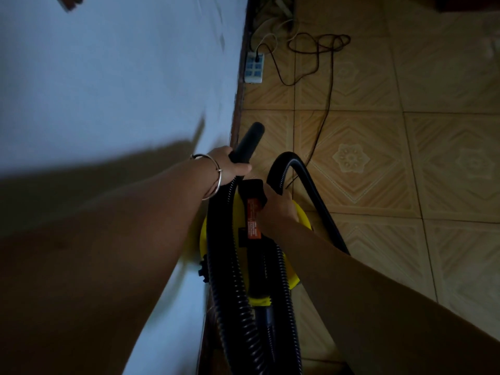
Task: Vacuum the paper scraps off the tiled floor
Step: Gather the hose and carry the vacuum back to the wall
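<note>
A yellow vacuum cleaner with a black handle stands on the tiled floor beside the wall. My left hand, a bangle on its wrist, grips the black hose nozzle, which points up and away along the wall. My right hand grips the vacuum's black carry handle from the right. The ribbed black hose loops over the vacuum's top and arches to the right of my hands. No paper scraps show on the visible tiles.
A pale blue wall with a dark skirting board fills the left. A white power strip lies at the wall's foot with a plug in it. The black power cord loops across the tiles toward the vacuum.
</note>
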`<action>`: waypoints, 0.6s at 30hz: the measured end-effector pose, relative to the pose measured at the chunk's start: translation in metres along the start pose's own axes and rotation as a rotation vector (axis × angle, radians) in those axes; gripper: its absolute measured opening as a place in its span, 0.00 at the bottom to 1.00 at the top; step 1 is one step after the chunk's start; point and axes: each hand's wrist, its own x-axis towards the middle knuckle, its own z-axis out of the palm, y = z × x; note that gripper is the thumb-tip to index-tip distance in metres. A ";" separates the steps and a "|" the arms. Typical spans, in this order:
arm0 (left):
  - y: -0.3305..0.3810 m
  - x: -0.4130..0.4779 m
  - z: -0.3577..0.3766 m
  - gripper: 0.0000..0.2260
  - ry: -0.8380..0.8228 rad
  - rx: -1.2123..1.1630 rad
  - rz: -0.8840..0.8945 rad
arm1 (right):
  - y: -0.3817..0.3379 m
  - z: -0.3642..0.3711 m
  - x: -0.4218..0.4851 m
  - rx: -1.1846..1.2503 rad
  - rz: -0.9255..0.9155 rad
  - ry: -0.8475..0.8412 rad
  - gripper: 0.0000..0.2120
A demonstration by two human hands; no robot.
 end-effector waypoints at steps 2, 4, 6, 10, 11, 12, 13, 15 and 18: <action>0.002 -0.001 -0.001 0.20 -0.010 -0.001 0.050 | -0.001 0.001 -0.002 -0.037 -0.003 -0.019 0.37; -0.001 -0.001 -0.001 0.25 -0.035 0.000 0.078 | -0.003 0.002 -0.002 -0.066 0.013 -0.024 0.40; -0.003 -0.005 -0.001 0.30 -0.081 0.016 0.099 | -0.005 0.001 -0.002 -0.101 0.015 -0.019 0.40; -0.019 -0.009 0.005 0.36 -0.181 0.178 0.056 | -0.002 0.001 0.002 -0.113 0.003 -0.007 0.37; -0.022 -0.009 0.007 0.36 -0.146 0.220 0.055 | -0.001 0.001 0.003 -0.103 0.000 -0.004 0.38; -0.026 -0.008 0.008 0.36 -0.095 0.240 0.064 | -0.001 0.002 0.002 -0.100 -0.004 0.010 0.40; -0.029 -0.007 0.008 0.36 -0.046 0.253 0.071 | 0.000 0.003 0.001 -0.101 -0.006 0.035 0.42; -0.031 -0.006 0.006 0.34 0.031 0.268 0.088 | 0.002 0.005 -0.001 -0.055 -0.013 0.101 0.44; -0.033 -0.002 0.008 0.36 0.022 0.298 0.052 | 0.007 0.005 0.001 0.093 0.029 0.135 0.36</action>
